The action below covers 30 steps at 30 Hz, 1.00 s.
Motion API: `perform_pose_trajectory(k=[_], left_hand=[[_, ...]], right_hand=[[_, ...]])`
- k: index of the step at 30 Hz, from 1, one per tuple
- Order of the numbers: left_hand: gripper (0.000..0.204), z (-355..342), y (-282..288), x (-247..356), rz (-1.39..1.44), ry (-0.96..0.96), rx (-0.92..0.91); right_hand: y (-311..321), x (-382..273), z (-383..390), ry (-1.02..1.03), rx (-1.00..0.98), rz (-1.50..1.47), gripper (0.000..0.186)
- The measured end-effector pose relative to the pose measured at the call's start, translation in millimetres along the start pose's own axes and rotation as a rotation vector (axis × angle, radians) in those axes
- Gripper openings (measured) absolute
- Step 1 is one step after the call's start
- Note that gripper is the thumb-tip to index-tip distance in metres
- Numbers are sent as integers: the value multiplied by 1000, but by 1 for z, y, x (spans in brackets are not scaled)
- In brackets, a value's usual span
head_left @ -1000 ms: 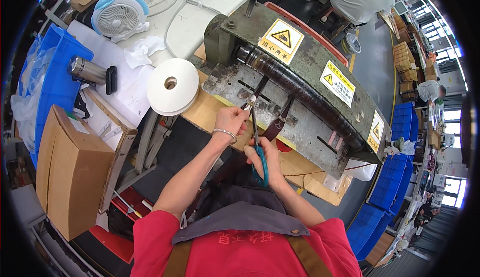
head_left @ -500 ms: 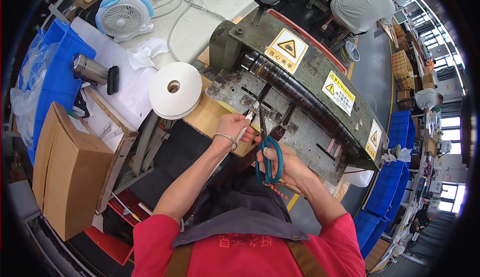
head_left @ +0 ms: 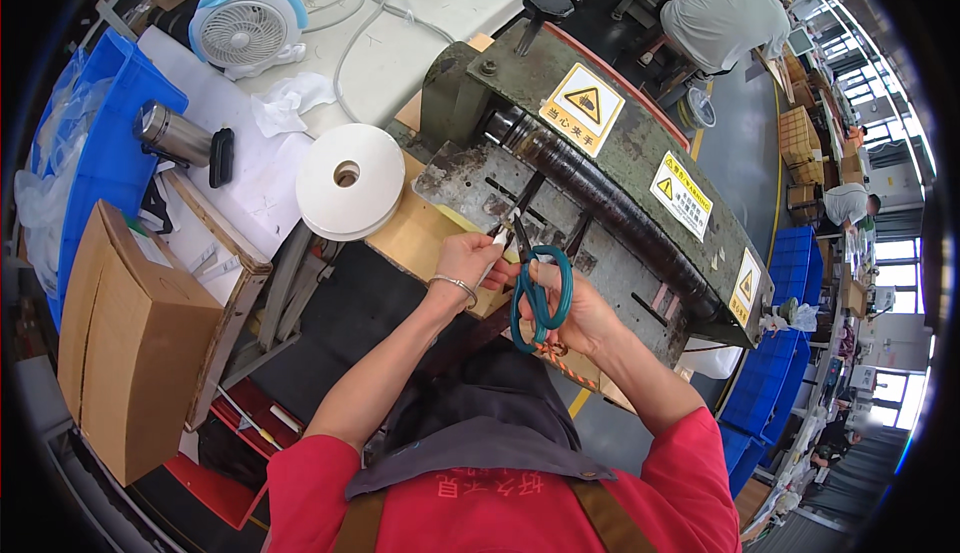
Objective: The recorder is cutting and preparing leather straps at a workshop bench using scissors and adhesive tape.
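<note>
My left hand (head_left: 470, 263) pinches a narrow white strip (head_left: 501, 236) in front of the machine's metal plate (head_left: 615, 283). Close on its right, my right hand (head_left: 578, 305) is closed on scissors with teal handles (head_left: 562, 288), fingers through the loops. Their dark blades point away from me, beside the end of the white strip; whether they touch it I cannot tell. Dark straps (head_left: 531, 191) lie on the plate just beyond both hands. An orange patterned cord (head_left: 560, 361) hangs below the scissors.
A large white roll (head_left: 320, 188) stands left of my hands. Ahead is a green machine (head_left: 630, 118) with a dark roller (head_left: 610, 208) and warning labels. At left are a cardboard box (head_left: 140, 343), a blue bin (head_left: 95, 173), a steel flask (head_left: 170, 133) and a fan (head_left: 243, 28). A person (head_left: 722, 13) sits beyond.
My right hand and the scissors have moved slightly up and away from me, with the handles now tilted more to the right. The left hand keeps its pinch on the white strip.
</note>
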<state>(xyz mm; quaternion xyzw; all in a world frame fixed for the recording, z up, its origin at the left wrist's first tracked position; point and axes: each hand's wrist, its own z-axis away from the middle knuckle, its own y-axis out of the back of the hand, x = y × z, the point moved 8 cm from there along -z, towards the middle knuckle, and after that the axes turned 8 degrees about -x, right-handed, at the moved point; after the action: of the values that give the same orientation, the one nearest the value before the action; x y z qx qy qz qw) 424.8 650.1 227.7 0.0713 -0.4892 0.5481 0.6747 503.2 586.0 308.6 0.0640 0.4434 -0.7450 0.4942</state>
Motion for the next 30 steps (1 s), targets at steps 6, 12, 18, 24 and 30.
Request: perform_pose_trajectory(k=[6,12,18,24,30], left_hand=[[15,0,-2,1,19,6,-2],[17,0,1,-2,-3,-25,-7],[17,-1,2,-2,15,-48,4],[16,-1,1,-1,-12,-52,10],[15,-3,4,-3,-20,-85,8]], right_hand=[[-2,1,-2,-31,-2,-82,34],[-6,-4,-9,16,29,-159,31],[14,-16,-18,106,124,-107,36],[25,-28,-35,178,186,-145,31],[9,-19,-27,162,142,-59,32]])
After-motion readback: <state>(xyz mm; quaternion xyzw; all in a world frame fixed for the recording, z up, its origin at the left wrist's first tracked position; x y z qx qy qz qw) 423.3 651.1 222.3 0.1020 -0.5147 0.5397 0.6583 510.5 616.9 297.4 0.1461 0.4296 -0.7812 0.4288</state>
